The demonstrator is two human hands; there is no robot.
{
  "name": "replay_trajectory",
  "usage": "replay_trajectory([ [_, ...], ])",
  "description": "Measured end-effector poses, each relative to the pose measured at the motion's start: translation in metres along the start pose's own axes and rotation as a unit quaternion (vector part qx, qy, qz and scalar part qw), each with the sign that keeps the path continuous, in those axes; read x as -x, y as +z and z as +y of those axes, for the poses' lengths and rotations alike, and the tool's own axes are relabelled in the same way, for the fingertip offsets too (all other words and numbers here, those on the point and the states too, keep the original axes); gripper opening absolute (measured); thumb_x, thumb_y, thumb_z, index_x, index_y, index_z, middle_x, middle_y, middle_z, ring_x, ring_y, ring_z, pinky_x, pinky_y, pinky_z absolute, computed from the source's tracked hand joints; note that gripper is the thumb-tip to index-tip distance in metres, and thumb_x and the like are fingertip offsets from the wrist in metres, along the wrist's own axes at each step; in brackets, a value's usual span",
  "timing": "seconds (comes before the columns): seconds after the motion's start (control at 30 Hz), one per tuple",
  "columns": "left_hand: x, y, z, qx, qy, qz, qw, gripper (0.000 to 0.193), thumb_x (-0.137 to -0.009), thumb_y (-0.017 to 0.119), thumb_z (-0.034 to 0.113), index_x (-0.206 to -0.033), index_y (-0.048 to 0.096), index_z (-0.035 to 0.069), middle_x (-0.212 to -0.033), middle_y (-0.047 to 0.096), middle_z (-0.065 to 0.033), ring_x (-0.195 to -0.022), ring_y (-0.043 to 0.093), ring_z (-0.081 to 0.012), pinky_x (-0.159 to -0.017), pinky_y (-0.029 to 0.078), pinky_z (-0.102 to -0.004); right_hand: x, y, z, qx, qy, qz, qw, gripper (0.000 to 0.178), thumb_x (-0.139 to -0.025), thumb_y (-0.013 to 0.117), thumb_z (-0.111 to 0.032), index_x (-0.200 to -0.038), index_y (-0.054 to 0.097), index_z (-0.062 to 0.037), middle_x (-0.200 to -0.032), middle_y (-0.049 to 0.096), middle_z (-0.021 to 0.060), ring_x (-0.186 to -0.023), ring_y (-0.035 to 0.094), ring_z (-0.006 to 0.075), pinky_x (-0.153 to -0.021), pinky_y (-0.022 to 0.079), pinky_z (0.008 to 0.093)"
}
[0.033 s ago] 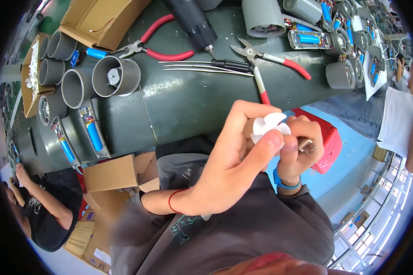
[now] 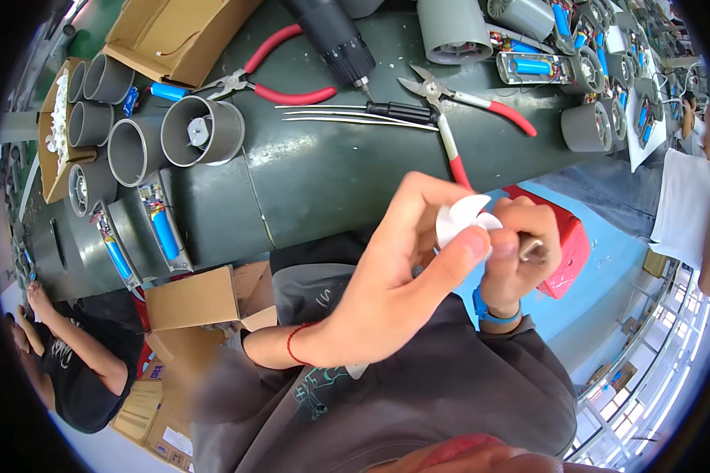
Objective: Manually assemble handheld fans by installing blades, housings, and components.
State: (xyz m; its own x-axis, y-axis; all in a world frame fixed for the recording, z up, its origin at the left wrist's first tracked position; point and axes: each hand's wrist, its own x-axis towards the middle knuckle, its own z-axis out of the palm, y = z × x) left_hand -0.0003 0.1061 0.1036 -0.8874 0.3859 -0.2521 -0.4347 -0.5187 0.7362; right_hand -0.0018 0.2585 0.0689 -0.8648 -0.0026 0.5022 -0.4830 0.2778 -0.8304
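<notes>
In front of my chest, my left hand (image 2: 402,276) pinches a small white fan wheel (image 2: 463,214) between its thumb and fingers. Its curved blades show above the thumb. My right hand (image 2: 538,219) is curled right beside it, fingertips close against the wheel. From that fist sticks the end of a small pale, shiny piece (image 2: 533,251), blurred, so its kind is unclear. Just beyond my hands on the dark green table (image 2: 323,189) lie diagonal cutters (image 2: 447,134) with red and white handles, spread apart, and a black-handled screwdriver (image 2: 402,113) next to thin metal rods.
A black power drill (image 2: 335,47) and red-handled pliers (image 2: 248,83) lie farther back. Grey cylinders (image 2: 134,150) and half shells with blue cells (image 2: 166,229) stand left; more housings (image 2: 588,126) crowd the right. A red stool (image 2: 568,252) is beyond my right hand. Another person (image 2: 87,355) sits left.
The white fan wheel has turned slightly between my fingers, and its blades sit at another angle. My right hand has shifted a little, blurring the small piece in it.
</notes>
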Motion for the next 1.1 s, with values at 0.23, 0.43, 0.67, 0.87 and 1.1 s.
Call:
replay_trajectory([
  [0.23,0.002,-0.022,0.024,-0.034,-0.013,-0.063,0.997,0.027,-0.096,0.047,0.014,-0.118,0.048,-0.003,-0.093,0.059,-0.0108,-0.069,0.057,-0.0111,-0.06,0.046,-0.0231,-0.01,-0.002,-0.005,-0.109,0.078,-0.087,0.987,0.025,-0.088,0.063,-0.022,-0.087,0.055,0.002,-0.068,0.057,0.0063,-0.052,0.047,0.0117,-0.048,0.036,0.0252],
  [0.43,0.001,-0.025,0.02,-0.015,0.001,-0.033,0.999,0.026,-0.098,0.044,0.016,-0.112,0.05,-0.005,-0.084,0.06,-0.0111,-0.056,0.058,-0.0125,-0.053,0.046,-0.0219,-0.015,-0.005,-0.007,-0.048,0.104,-0.148,0.982,0.035,-0.09,0.061,-0.033,-0.087,0.058,0.0014,-0.072,0.059,0.0074,-0.052,0.05,0.015,-0.048,0.038,0.0247],
  [0.67,-0.001,-0.023,0.019,-0.008,0.008,-0.037,0.999,0.026,-0.098,0.044,0.015,-0.11,0.052,-0.007,-0.087,0.062,-0.0139,-0.054,0.058,-0.0124,-0.05,0.045,-0.0217,-0.024,-0.004,-0.005,-0.004,0.077,-0.178,0.981,0.032,-0.084,0.068,-0.03,-0.084,0.061,0.0014,-0.069,0.059,0.0085,-0.053,0.057,0.0199,-0.047,0.042,0.0273],
  [0.87,-0.003,-0.026,0.018,-0.023,0.011,-0.047,0.999,0.026,-0.098,0.044,0.016,-0.108,0.053,-0.007,-0.087,0.062,-0.013,-0.053,0.058,-0.0116,-0.049,0.044,-0.0213,-0.022,-0.006,-0.002,-0.018,0.084,-0.194,0.977,0.033,-0.082,0.069,-0.031,-0.083,0.061,0.001,-0.067,0.058,0.0082,-0.051,0.055,0.0197,-0.045,0.039,0.0278],
  [1.1,-0.001,-0.021,0.019,-0.006,0.005,-0.035,0.999,0.025,-0.098,0.043,0.015,-0.106,0.054,-0.006,-0.084,0.061,-0.0119,-0.053,0.057,-0.0105,-0.05,0.044,-0.0217,-0.022,-0.006,0.001,0.003,0.049,-0.194,0.98,0.034,-0.08,0.07,-0.033,-0.078,0.061,-0.0007,-0.061,0.054,0.0063,-0.047,0.052,0.0185,-0.042,0.036,0.0272],
])
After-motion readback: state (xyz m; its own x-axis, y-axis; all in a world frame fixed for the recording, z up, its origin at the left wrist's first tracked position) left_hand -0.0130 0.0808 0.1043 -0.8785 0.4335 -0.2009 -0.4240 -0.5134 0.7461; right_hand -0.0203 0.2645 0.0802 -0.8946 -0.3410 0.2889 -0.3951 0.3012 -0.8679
